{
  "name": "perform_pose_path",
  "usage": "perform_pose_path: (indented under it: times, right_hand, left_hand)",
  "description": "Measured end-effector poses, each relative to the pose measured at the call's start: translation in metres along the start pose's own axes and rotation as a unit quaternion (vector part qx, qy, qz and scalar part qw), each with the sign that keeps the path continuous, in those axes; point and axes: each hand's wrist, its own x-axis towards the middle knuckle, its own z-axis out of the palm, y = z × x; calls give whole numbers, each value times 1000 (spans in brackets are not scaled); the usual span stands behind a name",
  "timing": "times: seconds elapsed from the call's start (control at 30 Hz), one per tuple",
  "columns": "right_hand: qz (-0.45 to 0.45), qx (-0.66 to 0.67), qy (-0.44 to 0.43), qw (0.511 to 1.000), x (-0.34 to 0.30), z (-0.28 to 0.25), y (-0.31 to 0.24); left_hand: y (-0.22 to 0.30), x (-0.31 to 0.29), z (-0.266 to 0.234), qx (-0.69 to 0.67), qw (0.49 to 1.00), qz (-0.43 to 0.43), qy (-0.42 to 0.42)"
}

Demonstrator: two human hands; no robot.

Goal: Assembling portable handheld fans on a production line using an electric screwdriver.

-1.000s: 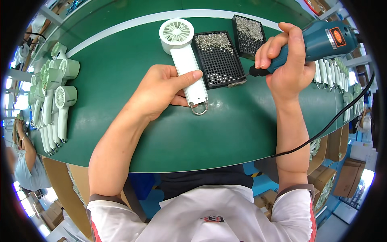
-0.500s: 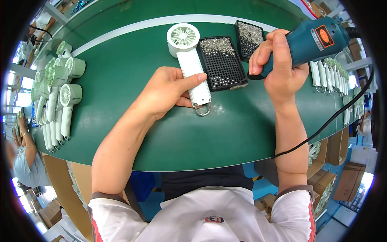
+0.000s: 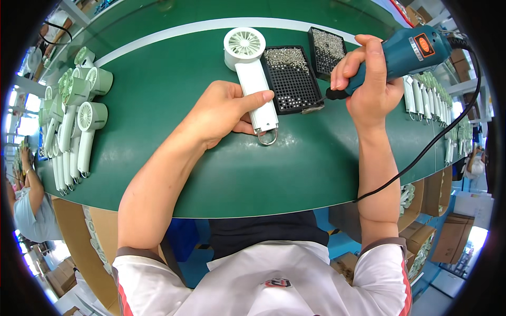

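My left hand (image 3: pixel 226 113) is closed round the handle of a white handheld fan (image 3: pixel 254 79), thumb across its face. The fan's round head points away from me, and a metal loop hangs at its near end. In my right hand (image 3: pixel 371 87) is a teal electric screwdriver (image 3: pixel 414 50), gripped about its body with the tip toward the left. That tip hovers by the near right corner of a black screw tray (image 3: pixel 291 87), whose holes hold several small screws, with more heaped at its far end. Whether a screw sits on the bit cannot be made out.
A second black screw tray (image 3: pixel 326 50) stands behind and to the right. Piled fans (image 3: pixel 87 116) lie at the left of the green table (image 3: pixel 253 184), and a row of fans (image 3: pixel 421 97) at the right. The screwdriver's black cord (image 3: pixel 437 142) hangs across my right forearm. A person (image 3: pixel 34 208) sits far left.
The fan and my left hand have shifted slightly right and away from me. The screwdriver has moved a little right, and its tip now shows clearer of the tray.
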Motion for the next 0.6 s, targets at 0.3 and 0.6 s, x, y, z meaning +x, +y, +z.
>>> perform_pose_path:
  times: [0.3, 0.6]
  right_hand:
    - [36, 80, 57, 995, -2, 6, -20]
    - [-19, 240, -116, 964, -27, 34, -40]
  left_hand:
    - [-1, 0, -2, 19, 1000, 2, 12]
    - [-4, 3, -2, -9, 1000, 13, 2]
